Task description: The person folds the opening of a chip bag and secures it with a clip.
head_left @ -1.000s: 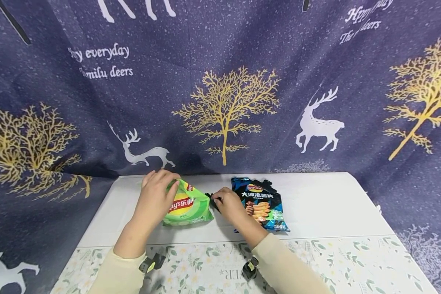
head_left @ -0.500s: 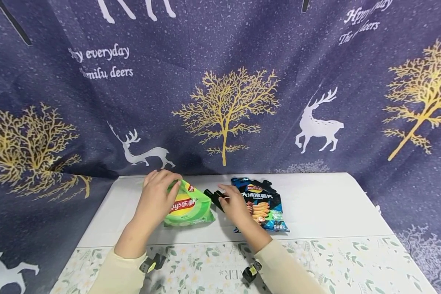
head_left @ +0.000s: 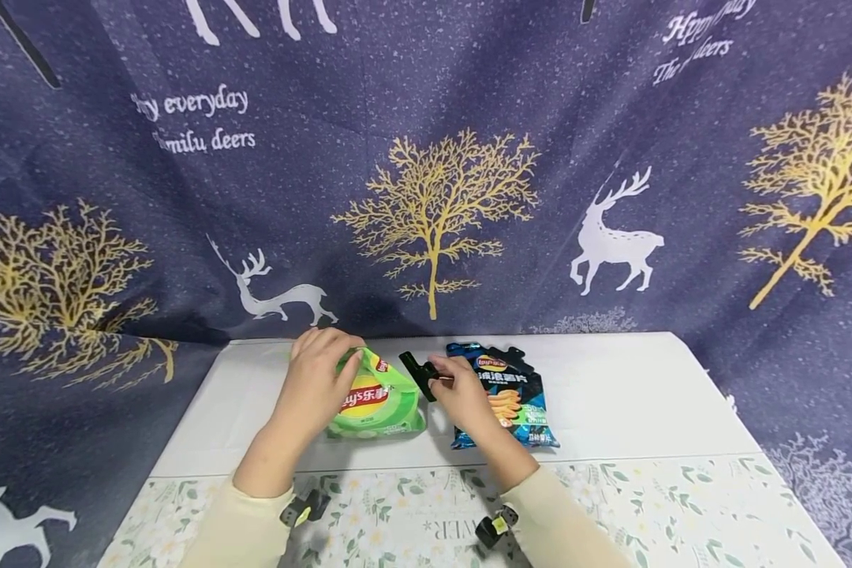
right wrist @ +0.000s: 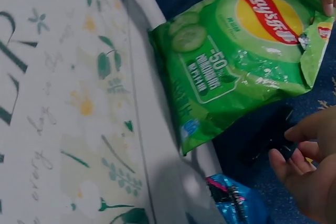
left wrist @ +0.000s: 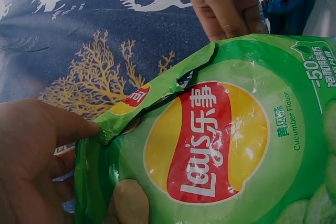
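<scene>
A green Lay's cucumber potato chip bag (head_left: 386,414) stands on the white tabletop, its top edge folded over. My left hand (head_left: 312,383) pinches the folded top corner, thumb in front; the left wrist view shows the fold (left wrist: 157,90) and the fingers partly behind the bag. My right hand (head_left: 466,398) holds a black bag clip (head_left: 417,374) by its handles, just right of the green bag and apart from it. In the right wrist view the clip (right wrist: 270,135) is dark and blurred below the folded edge.
A dark blue Lay's chip bag (head_left: 514,410) lies to the right, partly behind my right hand, with another black clip (head_left: 513,359) at its top. A floral mat (head_left: 397,513) covers the near part of the table. A purple cloth with deer and trees (head_left: 426,158) hangs behind.
The black clip has turned and come into fuller view, drawn slightly right with my right hand. My left hand and the green chip bag have shifted a little to the right.
</scene>
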`<state>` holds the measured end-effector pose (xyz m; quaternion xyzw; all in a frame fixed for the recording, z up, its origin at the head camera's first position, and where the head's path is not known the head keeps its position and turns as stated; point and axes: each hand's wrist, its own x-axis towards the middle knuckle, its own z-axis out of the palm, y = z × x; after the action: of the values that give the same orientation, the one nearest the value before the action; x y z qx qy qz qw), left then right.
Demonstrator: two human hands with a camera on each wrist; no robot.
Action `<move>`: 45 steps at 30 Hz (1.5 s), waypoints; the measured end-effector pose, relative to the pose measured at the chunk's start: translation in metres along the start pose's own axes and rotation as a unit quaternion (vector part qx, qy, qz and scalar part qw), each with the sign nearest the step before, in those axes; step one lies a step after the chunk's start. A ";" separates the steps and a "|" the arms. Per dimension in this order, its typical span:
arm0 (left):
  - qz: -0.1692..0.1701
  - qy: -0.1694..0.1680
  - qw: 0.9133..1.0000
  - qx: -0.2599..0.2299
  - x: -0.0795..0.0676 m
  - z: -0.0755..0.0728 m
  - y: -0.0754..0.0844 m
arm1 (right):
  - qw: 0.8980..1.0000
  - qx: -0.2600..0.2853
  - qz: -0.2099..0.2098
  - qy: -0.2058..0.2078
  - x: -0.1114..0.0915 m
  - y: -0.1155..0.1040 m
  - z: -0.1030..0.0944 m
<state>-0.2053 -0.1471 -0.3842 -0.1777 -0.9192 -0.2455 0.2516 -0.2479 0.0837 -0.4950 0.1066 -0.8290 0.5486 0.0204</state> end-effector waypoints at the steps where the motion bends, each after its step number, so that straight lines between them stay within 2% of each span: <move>1: 0.001 0.000 1.000 0.000 0.000 0.001 0.001 | 1.000 0.003 0.003 -0.001 0.000 -0.001 -0.001; 12: 0.021 -0.002 1.000 0.002 0.002 0.006 0.009 | 1.000 0.018 -0.002 -0.010 -0.001 -0.007 -0.013; 20: 0.016 -0.004 1.000 -0.002 0.003 0.009 0.010 | 0.999 0.039 -0.007 -0.019 -0.004 -0.011 -0.018; 37: 0.017 0.002 1.000 -0.008 0.005 0.010 0.012 | 0.998 0.010 -0.054 -0.019 -0.010 -0.028 -0.032; 45: 0.016 0.000 1.000 -0.004 0.004 0.011 0.012 | 0.996 0.016 -0.078 -0.027 -0.013 -0.035 -0.038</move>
<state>-0.2076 -0.1303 -0.3861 -0.1931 -0.9151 -0.2453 0.2550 -0.2317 0.1071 -0.4503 0.1861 -0.8095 0.5554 0.0394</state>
